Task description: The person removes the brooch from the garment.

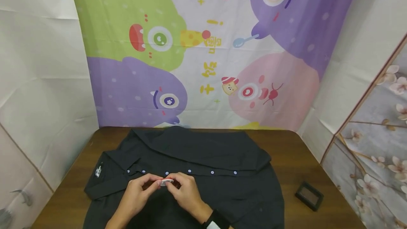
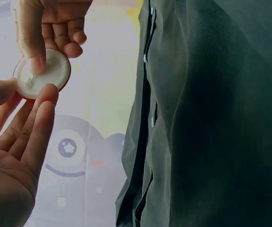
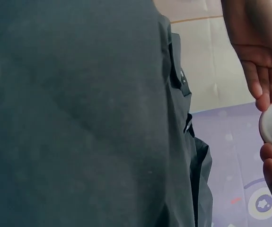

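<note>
Both hands meet over a dark button-up shirt (image 1: 197, 154) spread on the table, holding a round pin badge (image 1: 166, 181) between them. The badge's white back and red rim show in the left wrist view, with a thin pin across the back. My left hand (image 1: 136, 194) pinches one edge of the badge between thumb and fingers. From the other side my right hand (image 1: 188, 193) grips it, its thumb pressed on the white back near the pin. The right wrist view catches part of the badge (image 3: 270, 126) at its right edge.
A small black rectangular case (image 1: 309, 195) lies on the brown table (image 1: 299, 165) to the right. The shirt's folded sleeve, at left, bears a white patch (image 1: 98, 171). A cartoon cloth (image 1: 203, 109) hangs behind the table. A black watch (image 1: 216, 220) circles the right wrist.
</note>
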`<move>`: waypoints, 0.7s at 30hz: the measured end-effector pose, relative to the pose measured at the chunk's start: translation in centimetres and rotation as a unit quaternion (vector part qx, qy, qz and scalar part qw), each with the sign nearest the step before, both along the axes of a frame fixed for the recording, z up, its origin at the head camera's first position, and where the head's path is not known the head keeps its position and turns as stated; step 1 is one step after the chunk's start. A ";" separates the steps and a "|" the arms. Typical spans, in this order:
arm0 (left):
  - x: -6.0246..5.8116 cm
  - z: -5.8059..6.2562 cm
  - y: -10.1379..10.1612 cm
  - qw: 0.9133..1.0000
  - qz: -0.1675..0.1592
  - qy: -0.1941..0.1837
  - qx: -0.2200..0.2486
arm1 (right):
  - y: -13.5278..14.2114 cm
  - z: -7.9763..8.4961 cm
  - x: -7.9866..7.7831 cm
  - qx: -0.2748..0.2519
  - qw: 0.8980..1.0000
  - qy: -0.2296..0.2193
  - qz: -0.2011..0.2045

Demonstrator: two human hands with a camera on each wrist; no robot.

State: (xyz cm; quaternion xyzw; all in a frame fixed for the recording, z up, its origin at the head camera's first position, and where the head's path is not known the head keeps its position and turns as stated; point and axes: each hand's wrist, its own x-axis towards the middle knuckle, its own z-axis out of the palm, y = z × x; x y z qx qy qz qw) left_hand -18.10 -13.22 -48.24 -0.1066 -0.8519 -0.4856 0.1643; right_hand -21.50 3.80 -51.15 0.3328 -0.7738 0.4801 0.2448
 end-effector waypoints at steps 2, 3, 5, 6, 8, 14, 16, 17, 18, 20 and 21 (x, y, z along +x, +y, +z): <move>0.1 0.0 0.0 1.000 0.000 -0.006 -0.002 | 0.0 -0.1 0.1 -0.001 1.000 0.012 -0.003; 0.0 0.0 0.0 1.000 -0.001 -0.009 0.000 | 0.0 -0.2 0.1 -0.003 1.000 0.017 -0.004; 0.1 0.0 -0.1 1.000 0.000 -0.013 0.002 | 0.0 -0.3 0.1 -0.005 1.000 0.027 -0.004; 0.1 0.0 -0.1 1.000 0.000 -0.014 0.003 | 0.0 -0.3 0.1 -0.005 1.000 0.028 -0.004; 0.1 -0.1 -0.1 1.000 0.000 -0.015 0.007 | 0.0 -0.3 0.1 -0.005 1.000 0.028 -0.001; -0.1 -0.3 0.0 1.000 -0.002 -0.002 0.022 | 0.1 -0.1 0.1 -0.017 1.000 0.015 0.009; -0.2 -0.4 0.1 1.000 0.004 0.006 0.023 | 0.3 -0.1 0.1 -0.022 1.000 0.014 0.010; -0.2 -0.5 0.2 1.000 0.008 0.009 0.023 | 0.3 0.5 0.3 -0.025 1.000 0.014 0.010; -0.3 -0.5 0.3 1.000 0.012 0.012 0.021 | 0.3 0.8 0.5 -0.026 0.999 0.016 0.009; -0.3 -0.6 0.3 1.000 0.018 0.013 0.020 | 0.3 1.0 0.5 -0.026 1.000 0.016 0.007; -0.3 -0.6 0.4 1.000 0.019 0.012 0.020 | 0.3 1.0 0.5 -0.026 0.999 0.017 0.006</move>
